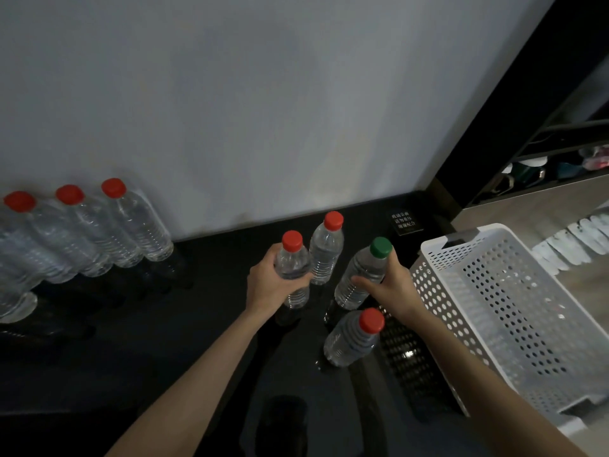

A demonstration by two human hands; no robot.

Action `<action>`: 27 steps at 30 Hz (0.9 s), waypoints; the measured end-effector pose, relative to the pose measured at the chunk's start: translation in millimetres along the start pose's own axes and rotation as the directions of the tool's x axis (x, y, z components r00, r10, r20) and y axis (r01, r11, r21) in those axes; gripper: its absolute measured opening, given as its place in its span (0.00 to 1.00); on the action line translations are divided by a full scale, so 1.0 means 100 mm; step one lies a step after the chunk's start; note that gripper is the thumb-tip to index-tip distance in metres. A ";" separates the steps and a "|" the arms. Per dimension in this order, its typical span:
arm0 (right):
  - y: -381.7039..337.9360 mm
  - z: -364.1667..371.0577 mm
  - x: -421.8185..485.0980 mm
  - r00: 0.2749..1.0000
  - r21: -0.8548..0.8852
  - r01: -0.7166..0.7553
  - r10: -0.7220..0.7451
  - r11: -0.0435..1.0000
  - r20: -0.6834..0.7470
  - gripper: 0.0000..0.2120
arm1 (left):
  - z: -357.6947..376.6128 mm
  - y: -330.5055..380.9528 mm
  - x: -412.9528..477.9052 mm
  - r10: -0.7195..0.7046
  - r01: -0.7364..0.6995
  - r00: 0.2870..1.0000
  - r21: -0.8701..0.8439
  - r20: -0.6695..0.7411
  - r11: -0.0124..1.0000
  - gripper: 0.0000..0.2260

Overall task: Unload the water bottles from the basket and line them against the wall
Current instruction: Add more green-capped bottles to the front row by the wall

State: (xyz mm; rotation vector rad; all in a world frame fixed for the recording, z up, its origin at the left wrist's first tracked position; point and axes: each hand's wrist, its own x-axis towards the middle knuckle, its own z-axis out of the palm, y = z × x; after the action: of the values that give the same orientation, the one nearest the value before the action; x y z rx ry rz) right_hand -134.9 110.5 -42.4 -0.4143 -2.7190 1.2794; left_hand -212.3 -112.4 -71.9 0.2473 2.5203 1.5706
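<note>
on black floor (164, 341), bottles (128, 222) lining white wall (263, 110)

Clear bottles (131, 222) with red caps (113, 187), one green cap (381, 247), white perforated basket (514, 311), black floor (164, 324), pale grey wall (263, 94)

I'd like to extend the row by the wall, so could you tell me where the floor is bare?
Bare dark floor runs along the wall between the rightmost lined-up bottle and the red-capped bottle standing near the wall. It is crowded by the basket, where both hands grip bottles among others.
</note>
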 end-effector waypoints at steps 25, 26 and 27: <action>-1.93 -0.17 -1.65 0.891 0.260 0.429 -0.452 0.865 0.031 0.20 | -1.74 0.54 -2.54 0.079 -0.080 0.903 0.015 -0.423 0.997 0.29; -1.96 -0.07 -1.74 0.889 0.274 0.421 -0.453 0.865 0.064 0.20 | -1.82 0.48 -2.67 0.066 -0.067 0.901 0.013 -0.428 0.998 0.30; -1.99 0.04 -1.82 0.885 0.276 0.417 -0.456 0.866 0.096 0.21 | -1.90 0.42 -2.80 0.056 -0.052 0.899 0.020 -0.433 0.998 0.30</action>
State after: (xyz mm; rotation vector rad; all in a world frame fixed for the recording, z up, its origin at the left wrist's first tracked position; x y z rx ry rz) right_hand -1.3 -66.2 110.7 0.3315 -2.5048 1.5301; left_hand 20.5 -323.0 62.2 -0.0426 2.8674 1.8076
